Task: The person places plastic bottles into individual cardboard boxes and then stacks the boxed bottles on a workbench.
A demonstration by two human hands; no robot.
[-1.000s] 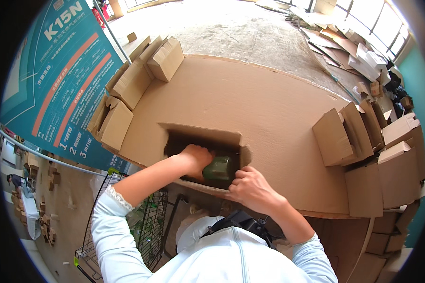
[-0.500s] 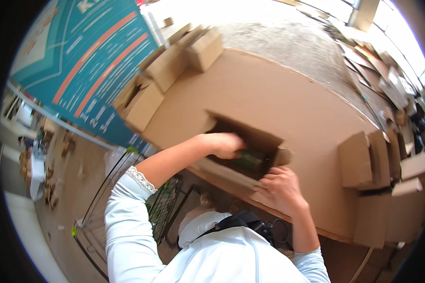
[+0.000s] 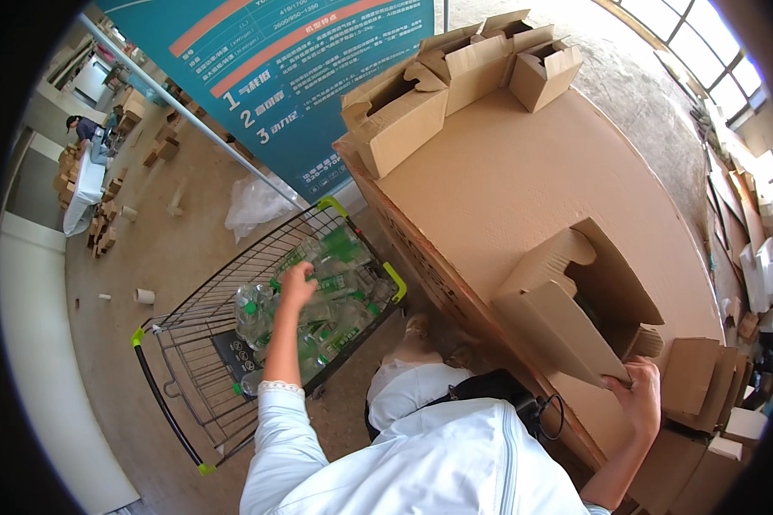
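Observation:
My left hand [image 3: 297,285] is over a wire shopping cart [image 3: 199,330] at the left, just above clear plastic bottles [image 3: 335,283] with green labels and caps. Its fingers are loosely bent and apart, with no bottle visible in them. At the right, my right hand [image 3: 640,396] grips the near corner edge of an open cardboard box [image 3: 554,330], fingers and thumb closed on the wall. The box stands with its flaps up on a large cardboard-covered surface [image 3: 524,189]. A bit of green shows in its dark inside; most of the inside is hidden.
Several open cardboard boxes [image 3: 464,73] line the far left edge of the surface. More boxes [image 3: 704,382] stand at the right. A teal printed banner [image 3: 318,94] rises behind the cart. Clear plastic wrap [image 3: 259,206] lies on the floor; a person [image 3: 86,130] is far left.
My left hand has come out of the box and moved left to over the cart. The view has swung left, showing the whole cart. My right hand still holds the box's edge.

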